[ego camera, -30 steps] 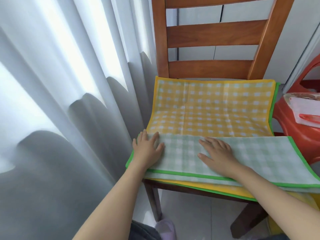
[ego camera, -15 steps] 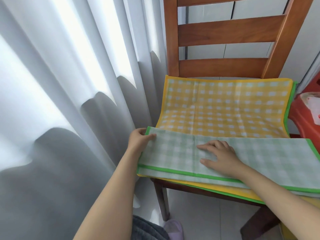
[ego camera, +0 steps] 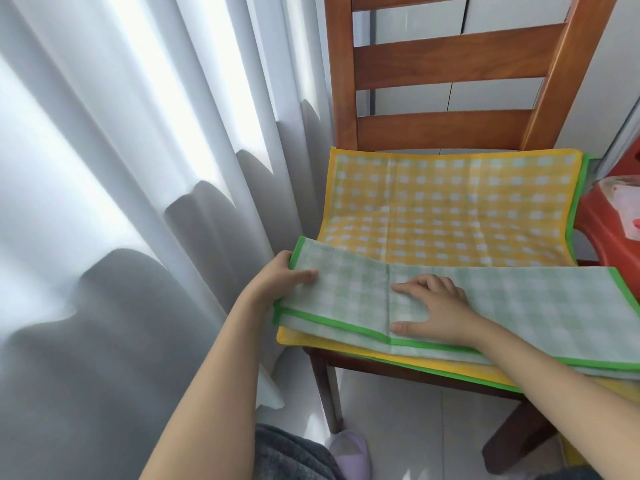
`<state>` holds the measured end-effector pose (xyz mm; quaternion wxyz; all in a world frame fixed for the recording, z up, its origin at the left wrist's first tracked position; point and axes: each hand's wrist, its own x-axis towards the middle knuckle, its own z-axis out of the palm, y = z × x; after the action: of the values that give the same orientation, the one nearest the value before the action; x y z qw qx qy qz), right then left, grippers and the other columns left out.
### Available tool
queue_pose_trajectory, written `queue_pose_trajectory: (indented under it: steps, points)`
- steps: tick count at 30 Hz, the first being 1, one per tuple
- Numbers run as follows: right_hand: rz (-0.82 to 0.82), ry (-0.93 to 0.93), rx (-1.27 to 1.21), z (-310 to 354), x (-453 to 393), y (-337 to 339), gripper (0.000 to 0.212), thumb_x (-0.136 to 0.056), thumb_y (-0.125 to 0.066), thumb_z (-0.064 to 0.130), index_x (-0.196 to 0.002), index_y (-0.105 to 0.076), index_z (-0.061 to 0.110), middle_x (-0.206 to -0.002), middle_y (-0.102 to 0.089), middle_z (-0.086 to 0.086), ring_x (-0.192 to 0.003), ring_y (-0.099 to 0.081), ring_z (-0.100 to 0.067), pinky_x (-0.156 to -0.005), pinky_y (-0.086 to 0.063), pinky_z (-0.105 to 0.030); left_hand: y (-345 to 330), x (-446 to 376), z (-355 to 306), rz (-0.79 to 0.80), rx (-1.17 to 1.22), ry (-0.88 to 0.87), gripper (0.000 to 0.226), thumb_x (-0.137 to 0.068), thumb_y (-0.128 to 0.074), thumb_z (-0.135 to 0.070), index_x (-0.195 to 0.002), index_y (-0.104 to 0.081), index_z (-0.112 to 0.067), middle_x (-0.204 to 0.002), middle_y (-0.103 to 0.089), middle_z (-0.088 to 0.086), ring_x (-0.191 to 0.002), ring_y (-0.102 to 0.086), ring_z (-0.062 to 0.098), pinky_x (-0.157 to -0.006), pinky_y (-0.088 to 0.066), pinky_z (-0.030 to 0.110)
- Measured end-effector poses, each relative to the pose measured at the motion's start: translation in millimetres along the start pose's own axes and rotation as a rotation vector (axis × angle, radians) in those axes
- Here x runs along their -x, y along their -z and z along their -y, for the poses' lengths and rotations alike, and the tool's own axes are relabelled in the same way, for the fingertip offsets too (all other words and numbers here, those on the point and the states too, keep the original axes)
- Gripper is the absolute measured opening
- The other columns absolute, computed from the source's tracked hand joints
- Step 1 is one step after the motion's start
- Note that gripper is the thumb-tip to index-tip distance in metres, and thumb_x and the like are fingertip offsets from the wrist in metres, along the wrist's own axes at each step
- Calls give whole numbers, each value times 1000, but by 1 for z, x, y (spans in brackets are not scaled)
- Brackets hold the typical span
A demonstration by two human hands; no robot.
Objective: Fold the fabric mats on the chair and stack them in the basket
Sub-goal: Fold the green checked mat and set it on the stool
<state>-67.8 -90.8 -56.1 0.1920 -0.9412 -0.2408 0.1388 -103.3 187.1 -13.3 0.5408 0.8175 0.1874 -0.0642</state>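
Left hand (ego camera: 277,284), flat a second ago, now pinches the green mat (ego camera: 349,292) end for folding, pinned by flat right hand (ego camera: 438,308).

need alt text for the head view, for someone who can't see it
Two hands work a folded green mat on a wooden chair: the left hand grips its left end, thumb on top, and the right hand presses flat at its middle crease. A yellow mat lies spread beneath, with white curtains to the left.
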Motion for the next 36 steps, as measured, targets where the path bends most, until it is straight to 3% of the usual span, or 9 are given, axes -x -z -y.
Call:
queue_pose_trajectory:
  steps: [5,10,13,17,20,24,30,36]
  points:
    - [44,-2,54,4,5,-3,96,-65,-60,75,-144,-16,43,-149,-14,8,-139,-7,-17,-114,-7,-37,6,9,-18,47,147,-87,65,-77,-77,-18,-134,-45,-21,-113,-68,6,-92,-70,24,-83,-57,41]
    - [85,22,23,6,13,-1,105,-56,-55,81,-145,-17,41,-154,-9,8,-142,-3,-18,-115,-6,-38,-5,25,-54,133,319,-99,47,-86,-67,-12,-129,-49,-20,-109,-69,9,-89,-70,23,-73,-59,35]
    - [38,11,-287,4,23,16,77,-72,-70,54,-139,-38,32,-147,-34,7,-134,-27,-9,-108,-24,-28,-21,30,-77,188,391,-122,51,-85,-68,-18,-132,-50,-17,-113,-68,11,-96,-69,25,-78,-57,38]
    - [-245,-141,-710,-10,38,47,29,-86,-64,28,-115,-62,24,-116,-63,4,-108,-57,-10,-88,-42,-24,-61,37,-101,198,331,-139,55,-80,-73,-26,-129,-48,-17,-116,-65,11,-103,-65,29,-94,-52,45]
    - [-318,-259,-950,-23,56,68,21,-92,-55,18,-110,-65,14,-98,-70,-3,-90,-66,-17,-75,-51,-27,-101,42,-115,203,236,-164,61,-79,-74,-33,-132,-46,-17,-108,-65,9,-100,-65,29,-89,-54,41]
    - [-243,-340,-990,-35,79,83,19,-93,-51,23,-103,-65,13,-89,-72,-8,-72,-66,-19,-61,-49,-26,-153,41,-121,189,166,-168,63,-80,-73,-32,-133,-43,-17,-89,-62,5,-68,-59,13,-54,-48,20]
    - [51,-407,-786,-54,98,78,13,-90,-52,21,-93,-62,14,-81,-75,-6,-67,-66,-16,-50,-44,-20,-215,25,-99,205,8,-112,69,-81,-72,-25,-139,-36,-14,-110,-64,15,-82,-67,25,-77,-58,38]
    - [166,-406,-668,-64,103,68,17,-91,-52,31,-93,-62,18,-86,-72,-2,-75,-67,-12,-58,-46,-18,-246,13,-80,201,-91,-85,76,-79,-73,-33,-141,-33,-14,-124,-54,19,-72,-68,20,-53,-56,23]
